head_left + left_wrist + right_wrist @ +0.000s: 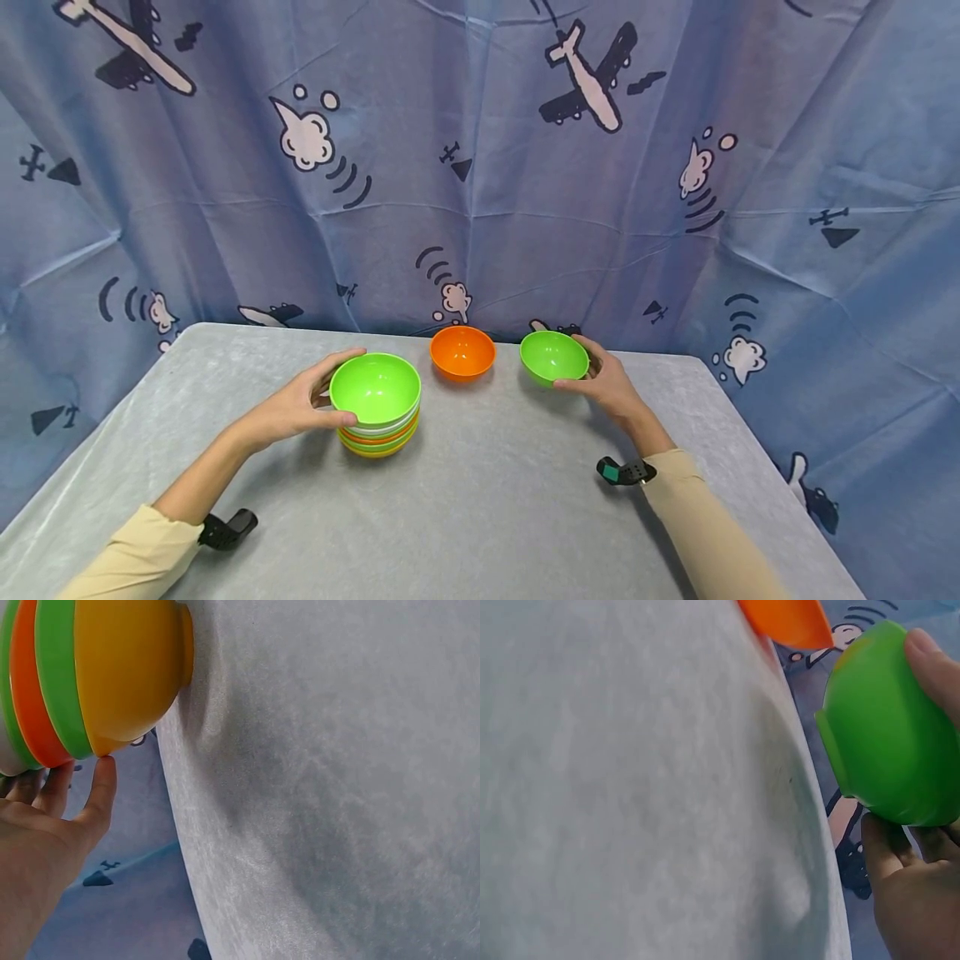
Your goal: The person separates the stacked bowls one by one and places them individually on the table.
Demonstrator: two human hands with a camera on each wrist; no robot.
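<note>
On the left, a stack of nested bowls (pixel 378 433) has a green bowl (pixel 375 389) on top, with white, orange, green and yellow rims below. My left hand (pixel 303 400) grips this stack from its left side, thumb at the near side and fingers around the back. The yellow bowl (pixel 131 671) is lowest; whether its foot touches the table I cannot tell. My right hand (pixel 611 385) holds a single green bowl (pixel 553 358) by its right side, thumb and fingers across it. That bowl (pixel 896 735) hangs above the cloth, slightly tilted.
An orange bowl (pixel 462 354) stands between the two hands near the table's back edge. Grey cloth covers the table (pixel 480 517). Behind it hangs a blue curtain (pixel 480 167) printed with airplanes. Black bands (pixel 626 472) are on both wrists.
</note>
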